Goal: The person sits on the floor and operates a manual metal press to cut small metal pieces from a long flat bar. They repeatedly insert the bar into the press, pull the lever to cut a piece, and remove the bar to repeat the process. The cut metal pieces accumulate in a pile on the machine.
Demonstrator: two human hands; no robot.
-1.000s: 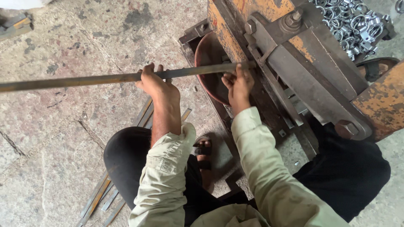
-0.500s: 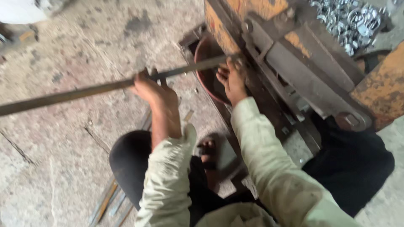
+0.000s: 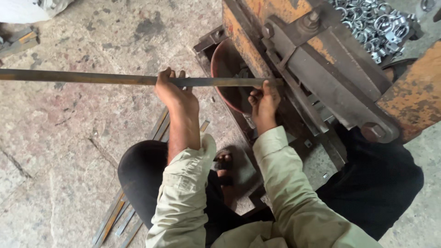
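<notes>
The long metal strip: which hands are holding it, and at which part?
Both hands hold the metal strip. The left hand grips its middle part; the right hand grips it near the end, beside the orange machine.

Both hands (image 3: pixel 177 94) (image 3: pixel 264 98) reach forward, fingers curled (apparently gripping), sleeves pushed back.

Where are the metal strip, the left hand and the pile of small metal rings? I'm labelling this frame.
metal strip (image 3: pixel 82 77): head view, bare stretch left of the hands.
left hand (image 3: pixel 173 94): head view, back of hand.
pile of small metal rings (image 3: pixel 376 23): head view, middle of heap.
</notes>
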